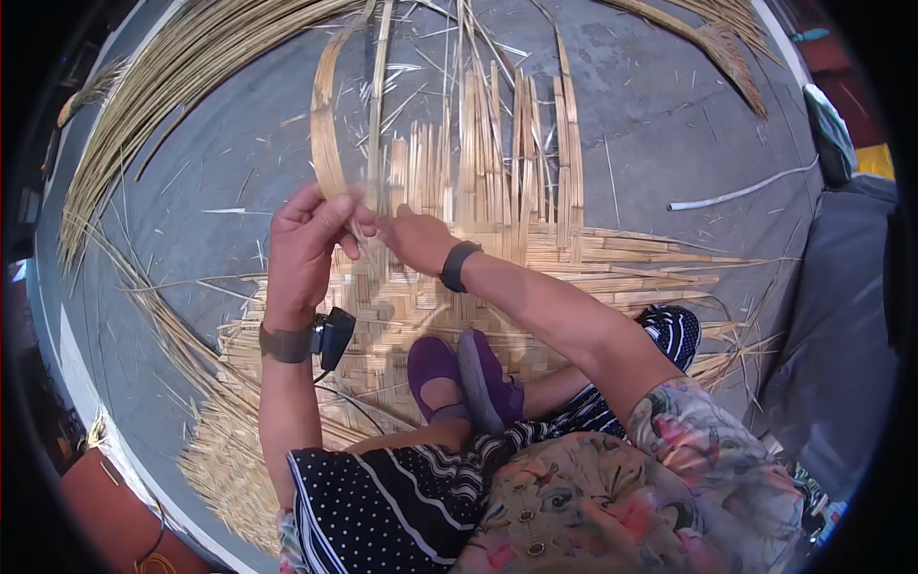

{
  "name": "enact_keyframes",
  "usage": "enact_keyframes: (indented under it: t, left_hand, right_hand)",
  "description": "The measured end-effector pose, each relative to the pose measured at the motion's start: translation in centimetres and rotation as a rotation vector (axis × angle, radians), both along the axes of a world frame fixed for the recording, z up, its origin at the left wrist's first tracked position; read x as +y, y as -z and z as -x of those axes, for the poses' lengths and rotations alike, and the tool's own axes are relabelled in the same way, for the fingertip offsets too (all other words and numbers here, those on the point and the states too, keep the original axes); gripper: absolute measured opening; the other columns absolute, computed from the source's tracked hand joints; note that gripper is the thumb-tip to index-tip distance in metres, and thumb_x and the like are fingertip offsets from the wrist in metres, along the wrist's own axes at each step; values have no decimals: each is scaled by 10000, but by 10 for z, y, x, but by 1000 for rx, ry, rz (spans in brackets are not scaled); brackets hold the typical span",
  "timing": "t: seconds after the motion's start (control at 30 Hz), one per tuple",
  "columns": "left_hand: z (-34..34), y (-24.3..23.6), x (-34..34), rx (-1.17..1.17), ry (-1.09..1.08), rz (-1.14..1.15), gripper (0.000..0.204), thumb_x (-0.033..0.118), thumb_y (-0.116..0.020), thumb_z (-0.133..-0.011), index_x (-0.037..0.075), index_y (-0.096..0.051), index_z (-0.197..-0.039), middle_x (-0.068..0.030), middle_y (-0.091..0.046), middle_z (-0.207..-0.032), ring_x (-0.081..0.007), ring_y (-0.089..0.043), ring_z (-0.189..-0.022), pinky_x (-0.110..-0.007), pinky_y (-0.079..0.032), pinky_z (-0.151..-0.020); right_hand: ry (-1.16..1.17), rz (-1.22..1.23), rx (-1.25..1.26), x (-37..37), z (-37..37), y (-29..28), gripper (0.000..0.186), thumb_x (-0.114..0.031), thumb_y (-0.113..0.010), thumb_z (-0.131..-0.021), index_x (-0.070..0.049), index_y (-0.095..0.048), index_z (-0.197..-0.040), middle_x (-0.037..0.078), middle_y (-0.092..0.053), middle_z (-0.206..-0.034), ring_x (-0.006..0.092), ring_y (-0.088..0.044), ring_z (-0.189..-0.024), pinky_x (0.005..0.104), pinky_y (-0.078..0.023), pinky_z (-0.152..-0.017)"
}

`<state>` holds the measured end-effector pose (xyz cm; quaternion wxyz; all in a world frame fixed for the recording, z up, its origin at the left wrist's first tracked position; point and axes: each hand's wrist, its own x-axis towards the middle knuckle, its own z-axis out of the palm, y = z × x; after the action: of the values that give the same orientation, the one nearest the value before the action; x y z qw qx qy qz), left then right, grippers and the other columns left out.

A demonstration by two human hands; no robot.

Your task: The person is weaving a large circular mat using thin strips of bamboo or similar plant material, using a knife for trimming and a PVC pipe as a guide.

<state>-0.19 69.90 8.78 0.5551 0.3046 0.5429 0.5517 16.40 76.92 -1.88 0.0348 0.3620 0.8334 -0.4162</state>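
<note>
Strip: pale, flat, split reed, curving up from the left hand toward the upper edge of the grey floor.
Left hand: mostly closed, fingers curled, thumb and forefinger pinching the strip near its lower end.
Right hand: just beside the left fingertips, partly bent and blurred; whether it grips anything, I cannot tell.
Woven mat: on the floor below both hands, slat ends jutting past its upper and right edges.
Shoes: purple, on the mat.
Stalk bundle: along the floor's upper left edge.
</note>
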Motion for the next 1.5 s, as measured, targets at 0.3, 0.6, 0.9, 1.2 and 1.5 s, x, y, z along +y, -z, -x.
enact_keyframes:
  t: [0.3,0.6,0.9,1.2,1.5]
  left_hand:
    - [-124,40,-82,-107,505,390,241,164,-701,-933,33,-672,-1133,-66,-741,-900,-68,-659,-749,-177,-449,-520]
    - [-164,32,-39,153,639,156,371,189,-687,-948,48,-613,-1284,-48,-702,-1132,-119,-646,-989,-279,-527,-817]
    - [-176,123,115,305,397,350,309,124,-562,-931,49,-667,-1211,-55,-707,-935,-175,-664,-807,-317,-533,-728]
    - [-208,101,158,226,405,403,231,101,-614,-860,1,-543,-1056,-67,-647,-803,-128,-608,-638,-269,-449,-496]
    - [-217,108,172,54,332,294,150,75,-585,-855,4,-633,-978,-66,-649,-853,-153,-619,-674,-278,-478,-518]
  right_hand:
    - [583,979,498,-58,-146,-56,565,-498,-342,-1070,-57,-597,-1314,185,-651,-1132,289,-602,-1124,409,-493,-940]
    - [759,-215,1523,-57,-296,-238,296,-202,-465,-1071,11,-575,-1244,72,-645,-869,129,-634,-746,288,-551,-655]
    - [1082,123,738,-17,-296,-115,318,-122,-357,-1080,12,-401,-1365,163,-657,-1082,177,-676,-874,303,-581,-750]
    - [665,-135,377,87,-235,21,222,-61,-496,-949,72,-494,-1127,235,-689,-999,362,-686,-900,415,-537,-772]
    - [937,552,653,109,-229,12,309,-119,-435,-987,34,-499,-1248,157,-650,-1012,192,-663,-870,332,-536,-786]
